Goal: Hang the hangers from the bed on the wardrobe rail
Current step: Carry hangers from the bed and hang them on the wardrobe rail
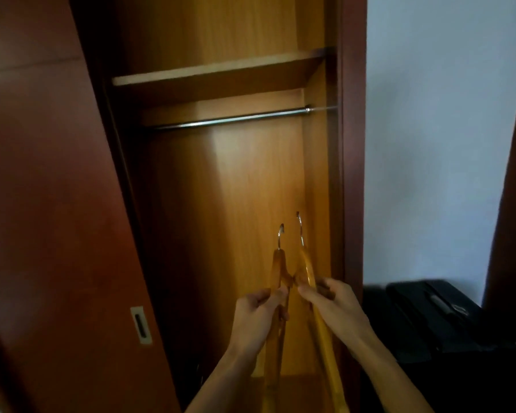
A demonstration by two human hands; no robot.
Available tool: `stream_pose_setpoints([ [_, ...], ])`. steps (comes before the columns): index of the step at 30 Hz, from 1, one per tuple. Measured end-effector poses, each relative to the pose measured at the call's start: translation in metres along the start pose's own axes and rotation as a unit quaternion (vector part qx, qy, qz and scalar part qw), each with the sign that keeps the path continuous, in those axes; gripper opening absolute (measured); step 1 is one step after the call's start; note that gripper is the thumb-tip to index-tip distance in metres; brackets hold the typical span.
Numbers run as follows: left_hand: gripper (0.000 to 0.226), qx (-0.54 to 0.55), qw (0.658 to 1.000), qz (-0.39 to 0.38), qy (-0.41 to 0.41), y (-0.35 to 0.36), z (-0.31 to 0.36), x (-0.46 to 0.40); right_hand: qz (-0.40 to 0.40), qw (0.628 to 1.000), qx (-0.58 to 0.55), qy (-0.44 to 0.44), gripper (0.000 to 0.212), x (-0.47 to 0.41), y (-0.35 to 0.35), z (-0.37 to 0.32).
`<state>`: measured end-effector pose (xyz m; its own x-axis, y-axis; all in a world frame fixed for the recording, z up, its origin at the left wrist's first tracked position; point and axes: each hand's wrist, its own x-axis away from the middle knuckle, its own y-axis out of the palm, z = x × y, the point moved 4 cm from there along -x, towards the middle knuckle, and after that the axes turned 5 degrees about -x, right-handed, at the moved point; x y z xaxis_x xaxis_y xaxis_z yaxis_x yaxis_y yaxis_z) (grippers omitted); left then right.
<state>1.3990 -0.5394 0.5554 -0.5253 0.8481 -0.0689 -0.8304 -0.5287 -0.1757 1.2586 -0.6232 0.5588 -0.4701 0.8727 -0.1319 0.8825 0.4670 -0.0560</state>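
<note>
Head view | left hand (258, 312) clamped on one wooden hanger (279, 271) | right hand (331, 302) clamped on another hanger (306, 268) | both hooks up, well below bare wardrobe rail (236, 120)

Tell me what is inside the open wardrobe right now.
Inside the wardrobe there is a shelf and, under it, a bare metal rail with nothing hanging. The sliding door covers the left part, and the floor is too dark to see.
</note>
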Motion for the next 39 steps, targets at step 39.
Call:
stream_pose_setpoints([
  [39,0.042,-0.036,0.983,-0.116,0.139,0.068,0.227,-0.509,0.2,0.978,-0.011,-0.065,0.029,-0.457,-0.038,-0.2],
])
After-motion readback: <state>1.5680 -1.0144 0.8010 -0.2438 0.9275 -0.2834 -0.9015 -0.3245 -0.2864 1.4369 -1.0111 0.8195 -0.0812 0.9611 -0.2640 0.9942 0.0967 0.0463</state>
